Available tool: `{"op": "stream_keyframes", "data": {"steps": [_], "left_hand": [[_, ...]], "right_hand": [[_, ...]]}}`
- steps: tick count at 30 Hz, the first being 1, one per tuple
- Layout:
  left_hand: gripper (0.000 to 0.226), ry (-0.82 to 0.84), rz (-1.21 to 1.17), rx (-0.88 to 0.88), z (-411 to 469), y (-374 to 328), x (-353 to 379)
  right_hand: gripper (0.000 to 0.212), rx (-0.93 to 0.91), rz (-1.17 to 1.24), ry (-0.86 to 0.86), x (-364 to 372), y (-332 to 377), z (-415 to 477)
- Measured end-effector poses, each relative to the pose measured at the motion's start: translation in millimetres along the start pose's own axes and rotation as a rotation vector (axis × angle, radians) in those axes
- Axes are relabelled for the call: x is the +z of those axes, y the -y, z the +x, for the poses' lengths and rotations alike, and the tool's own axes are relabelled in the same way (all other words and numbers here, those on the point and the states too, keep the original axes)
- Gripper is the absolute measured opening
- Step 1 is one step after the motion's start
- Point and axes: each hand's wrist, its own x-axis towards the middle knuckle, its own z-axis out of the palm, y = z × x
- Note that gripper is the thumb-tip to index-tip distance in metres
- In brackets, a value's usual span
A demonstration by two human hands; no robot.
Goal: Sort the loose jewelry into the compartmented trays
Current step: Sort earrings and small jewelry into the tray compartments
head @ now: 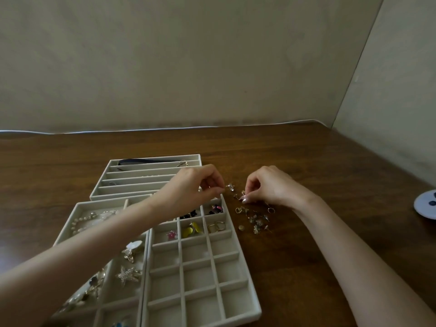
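A scatter of loose jewelry (256, 219) lies on the wooden table, right of a beige grid tray (200, 274). My left hand (195, 185) reaches across the tray's far corner, its fingertips pinched together beside a small silver earring (230, 187); whether they touch it is unclear. My right hand (266, 185) pinches a small pinkish piece (241, 197) at the far end of the scatter. The grid tray's far cells hold a pink flower (171, 235), yellow earrings (192, 230), gold hoops (218, 226) and dark pieces (215, 209).
A tray with long slots (146, 180) sits behind, holding a dark band. A wider-celled tray (99, 251) on the left holds a pearl bracelet, a starfish brooch and other pieces. A white round object (425, 204) lies at the right edge. Walls close off the back and right.
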Motion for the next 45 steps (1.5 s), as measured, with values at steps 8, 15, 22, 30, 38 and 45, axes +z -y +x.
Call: {"op": "stream_keyframes", "data": {"steps": [8,15,22,30,38,45], "left_hand": [[0.028,-0.049,-0.055,0.014,4,-5,4],[0.007,-0.005,-0.019,-0.027,-25,-1,-25],[0.024,0.212,0.178,-0.027,-75,32,-60],[0.003,0.151,0.113,-0.038,-62,23,-52],[0.012,0.141,0.070,0.032,-16,4,-26],[0.009,-0.061,-0.011,0.048,-15,11,1]], "right_hand": [[0.009,-0.195,0.519,-0.051,-6,8,-7],[0.007,-0.262,0.676,-0.009,0,16,-9],[0.007,-0.123,0.417,-0.367,-4,-6,0],[0.005,-0.045,0.271,-0.340,0,-20,6],[0.011,-0.004,0.094,-0.133,3,-20,9],[0.011,-0.026,0.027,-0.127,5,-18,11]]}}
